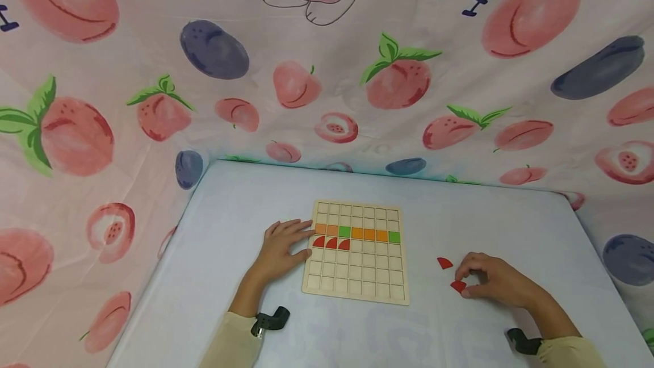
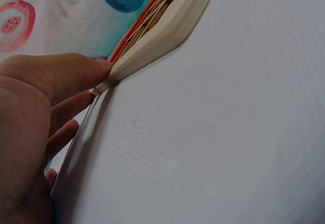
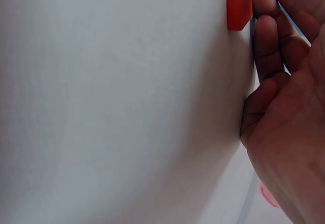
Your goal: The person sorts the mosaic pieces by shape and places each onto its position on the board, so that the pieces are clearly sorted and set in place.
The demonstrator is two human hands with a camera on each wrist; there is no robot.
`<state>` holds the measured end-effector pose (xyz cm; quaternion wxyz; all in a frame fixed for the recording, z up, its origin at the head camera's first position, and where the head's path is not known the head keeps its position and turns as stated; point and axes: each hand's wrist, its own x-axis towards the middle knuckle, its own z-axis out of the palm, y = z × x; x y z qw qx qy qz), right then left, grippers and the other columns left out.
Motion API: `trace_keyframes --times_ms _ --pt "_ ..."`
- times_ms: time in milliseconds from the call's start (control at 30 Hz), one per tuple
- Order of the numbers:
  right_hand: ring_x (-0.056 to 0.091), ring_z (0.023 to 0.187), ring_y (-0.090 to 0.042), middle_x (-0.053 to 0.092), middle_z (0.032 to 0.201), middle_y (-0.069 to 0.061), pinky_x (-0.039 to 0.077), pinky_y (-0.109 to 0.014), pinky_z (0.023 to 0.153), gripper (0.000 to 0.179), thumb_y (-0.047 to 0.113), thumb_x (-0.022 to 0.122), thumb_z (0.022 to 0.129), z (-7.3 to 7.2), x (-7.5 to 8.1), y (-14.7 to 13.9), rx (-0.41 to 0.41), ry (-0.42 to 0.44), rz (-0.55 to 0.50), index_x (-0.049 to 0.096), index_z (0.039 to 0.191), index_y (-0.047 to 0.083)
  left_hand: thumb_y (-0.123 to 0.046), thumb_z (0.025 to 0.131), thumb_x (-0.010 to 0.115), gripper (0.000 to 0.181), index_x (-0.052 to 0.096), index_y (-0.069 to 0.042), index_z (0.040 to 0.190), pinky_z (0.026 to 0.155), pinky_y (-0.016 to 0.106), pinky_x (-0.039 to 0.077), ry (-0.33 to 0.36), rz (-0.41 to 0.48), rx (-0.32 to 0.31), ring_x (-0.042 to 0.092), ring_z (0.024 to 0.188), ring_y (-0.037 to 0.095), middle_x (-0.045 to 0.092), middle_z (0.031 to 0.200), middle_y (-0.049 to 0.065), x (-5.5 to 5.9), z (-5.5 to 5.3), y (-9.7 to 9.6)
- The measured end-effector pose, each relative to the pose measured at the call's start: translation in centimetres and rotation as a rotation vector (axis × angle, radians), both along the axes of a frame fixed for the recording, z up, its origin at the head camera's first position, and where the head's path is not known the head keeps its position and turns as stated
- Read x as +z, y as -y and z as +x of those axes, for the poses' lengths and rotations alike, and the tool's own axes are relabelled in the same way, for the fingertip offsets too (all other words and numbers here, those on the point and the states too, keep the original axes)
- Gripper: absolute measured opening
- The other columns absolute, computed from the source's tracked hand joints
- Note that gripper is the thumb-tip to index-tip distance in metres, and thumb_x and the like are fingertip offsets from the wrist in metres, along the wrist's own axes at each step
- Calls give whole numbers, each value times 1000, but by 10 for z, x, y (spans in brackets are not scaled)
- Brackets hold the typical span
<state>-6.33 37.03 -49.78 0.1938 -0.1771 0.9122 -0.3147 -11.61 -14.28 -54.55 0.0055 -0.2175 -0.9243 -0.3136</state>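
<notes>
A wooden grid board [image 1: 355,287] lies flat on the table. Across it runs a row of orange and green squares [image 1: 369,234], and below that three red quarter-circle pieces [image 1: 331,243] fill the leftmost cells. At the board's left edge rests my left hand [image 1: 280,250], fingers extended; in the left wrist view its thumb [image 2: 84,71] touches the board's side. Right of the board, my right hand [image 1: 498,280] pinches a red quarter-circle piece [image 1: 457,286] between thumb and finger. The right wrist view shows part of a red piece [image 3: 238,5] by the fingertips, with the thumb's tip out of frame.
Another red quarter-circle piece [image 1: 444,263] lies on the white table [image 1: 245,197], just beyond the pinched one. Fruit-printed cloth [image 1: 306,44] hangs behind the table and at its sides. Each wrist wears a black camera mount [image 1: 272,319].
</notes>
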Motion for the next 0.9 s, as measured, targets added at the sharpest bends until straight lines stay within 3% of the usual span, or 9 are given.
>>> trace_keyframes --times_ms 533,900 --pt "55 98 -1 64 99 17 47 -20 89 23 41 85 80 -2 -2 2 -9 -40 30 69 96 35 -32 91 72 47 67 -24 136 121 60 18 20 5 0 42 147 25 55 153 -5 2 -1 -1" --pt "53 99 -6 64 99 10 45 -21 85 22 35 81 86 -4 1 1 -22 78 -38 66 98 26 -31 91 72 46 67 -24 136 121 60 18 11 11 -1 43 147 25 55 153 -6 1 -1 0"
